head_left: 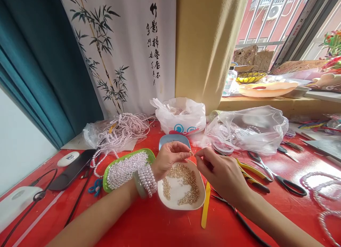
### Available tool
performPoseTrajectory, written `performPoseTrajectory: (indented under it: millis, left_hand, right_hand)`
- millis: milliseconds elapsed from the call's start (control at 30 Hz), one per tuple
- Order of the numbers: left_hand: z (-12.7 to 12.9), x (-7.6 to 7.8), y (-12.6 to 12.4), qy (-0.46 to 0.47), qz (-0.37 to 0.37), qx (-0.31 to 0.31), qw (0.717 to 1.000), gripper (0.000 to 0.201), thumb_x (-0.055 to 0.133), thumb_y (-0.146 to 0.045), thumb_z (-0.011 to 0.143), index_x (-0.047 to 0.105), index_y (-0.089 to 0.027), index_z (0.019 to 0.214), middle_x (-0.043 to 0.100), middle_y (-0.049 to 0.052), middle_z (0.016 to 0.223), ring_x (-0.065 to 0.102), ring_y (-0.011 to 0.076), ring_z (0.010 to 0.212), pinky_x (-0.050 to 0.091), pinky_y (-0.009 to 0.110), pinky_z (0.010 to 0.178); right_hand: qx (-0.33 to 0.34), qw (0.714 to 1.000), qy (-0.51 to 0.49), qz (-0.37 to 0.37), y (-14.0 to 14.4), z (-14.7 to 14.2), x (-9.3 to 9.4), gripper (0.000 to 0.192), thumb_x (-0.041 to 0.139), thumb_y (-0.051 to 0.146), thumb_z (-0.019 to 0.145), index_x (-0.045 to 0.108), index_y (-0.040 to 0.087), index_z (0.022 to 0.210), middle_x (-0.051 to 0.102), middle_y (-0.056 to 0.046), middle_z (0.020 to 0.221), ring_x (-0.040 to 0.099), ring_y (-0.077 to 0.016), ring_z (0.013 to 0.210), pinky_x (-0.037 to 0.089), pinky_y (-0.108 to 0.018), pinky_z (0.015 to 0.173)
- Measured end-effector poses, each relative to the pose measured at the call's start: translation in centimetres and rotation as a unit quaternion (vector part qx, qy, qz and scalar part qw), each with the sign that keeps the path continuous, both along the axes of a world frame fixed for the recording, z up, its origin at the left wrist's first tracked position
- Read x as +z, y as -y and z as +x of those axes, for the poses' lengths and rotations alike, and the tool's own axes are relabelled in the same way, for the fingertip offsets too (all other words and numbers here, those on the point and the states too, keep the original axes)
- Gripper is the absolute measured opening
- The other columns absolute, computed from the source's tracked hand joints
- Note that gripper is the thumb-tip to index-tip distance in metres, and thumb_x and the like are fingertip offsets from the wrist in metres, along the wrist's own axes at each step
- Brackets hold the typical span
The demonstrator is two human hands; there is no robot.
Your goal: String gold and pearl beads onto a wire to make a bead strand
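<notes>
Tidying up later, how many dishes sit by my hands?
3: white dish of gold beads under both hands, green tray of pearls by the left wrist, blue dish behind; bags may hide more.

Both hands' fingers [186,154] meet over a white dish [176,199] of gold beads [183,176] (pinching something tiny); red counter [160,225] beneath.

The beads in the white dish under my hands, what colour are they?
Gold; the beads in the white dish show best in the head view.

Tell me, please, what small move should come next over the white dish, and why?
Probably bring the fingertips together: the left hand pinches a tiny gold bead just short of the right hand, whose grip seems to hold something too fine to see, above the white dish.
</notes>
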State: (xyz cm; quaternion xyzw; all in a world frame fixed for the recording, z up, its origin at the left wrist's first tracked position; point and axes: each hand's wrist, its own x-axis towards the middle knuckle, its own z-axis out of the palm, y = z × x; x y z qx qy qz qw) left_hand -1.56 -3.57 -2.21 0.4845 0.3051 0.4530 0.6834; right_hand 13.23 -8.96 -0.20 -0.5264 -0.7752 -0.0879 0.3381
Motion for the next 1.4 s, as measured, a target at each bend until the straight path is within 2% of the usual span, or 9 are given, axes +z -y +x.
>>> performPoseTrajectory:
  millis: [167, 367, 933, 1133, 1400]
  left_hand:
    - [0.04, -0.04, 0.0, 0.0, 0.001, -0.001, 1.0, 0.018, 0.073, -0.019, 0.053, 0.061, -0.012, 0.065, 0.061, 0.0, 0.065, 0.055, 0.0087, 0.061, 0.046, 0.021, 0.055]
    - [0.09, -0.12, -0.21, 0.006, -0.001, 0.005, 1.0, 0.019, 0.074, -0.018, 0.052, 0.061, -0.013, 0.064, 0.061, 0.0, 0.064, 0.055, 0.008, 0.06, 0.046, 0.019, 0.053]
    - [0.12, -0.02, 0.37, 0.006, 0.036, 0.014, 0.999, 0.014, 0.072, -0.018, 0.056, 0.062, -0.014, 0.065, 0.062, 0.0, 0.067, 0.055, 0.0084, 0.064, 0.045, 0.021, 0.058]
    - [0.0, 0.12, 0.41, 0.016, 0.013, 0.009, 1.0, 0.013, 0.071, -0.02, 0.058, 0.063, -0.012, 0.065, 0.065, 0.003, 0.068, 0.058, 0.0102, 0.065, 0.045, 0.02, 0.056]
    - [0.0, -0.1, 0.42, 0.029, -0.017, -0.003, 0.999, 0.017, 0.073, -0.019, 0.055, 0.064, -0.014, 0.068, 0.064, 0.001, 0.067, 0.057, 0.0094, 0.064, 0.044, 0.019, 0.055]
  right_hand:
    - [-0.013, 1.0, 0.015, -0.002, 0.08, -0.04, -0.05, 0.018, 0.039, 0.024, 0.078, 0.054, 0.018, 0.069, 0.049, 0.004, 0.042, 0.041, -0.0083, 0.034, 0.027, -0.02, 0.04]
    - [-0.016, 0.999, 0.034, 0.009, -0.04, -0.15, -0.32, 0.02, 0.037, 0.023, 0.078, 0.054, 0.017, 0.068, 0.056, 0.0, 0.046, 0.049, -0.0109, 0.037, 0.028, -0.021, 0.04]
    - [-0.021, 0.997, 0.05, 0.053, 0.14, -0.27, -0.84, 0.02, 0.036, 0.022, 0.082, 0.052, 0.017, 0.071, 0.055, 0.002, 0.043, 0.049, -0.0096, 0.035, 0.026, -0.021, 0.039]
    - [-0.019, 0.997, 0.048, 0.061, 0.33, -0.2, -0.88, 0.018, 0.036, 0.019, 0.082, 0.051, 0.017, 0.071, 0.055, 0.002, 0.043, 0.051, -0.0101, 0.036, 0.026, -0.021, 0.039]
    - [-0.015, 0.997, 0.048, 0.059, 0.31, -0.34, -0.95, 0.018, 0.036, 0.02, 0.082, 0.051, 0.017, 0.072, 0.056, 0.001, 0.045, 0.052, -0.011, 0.036, 0.027, -0.021, 0.039]
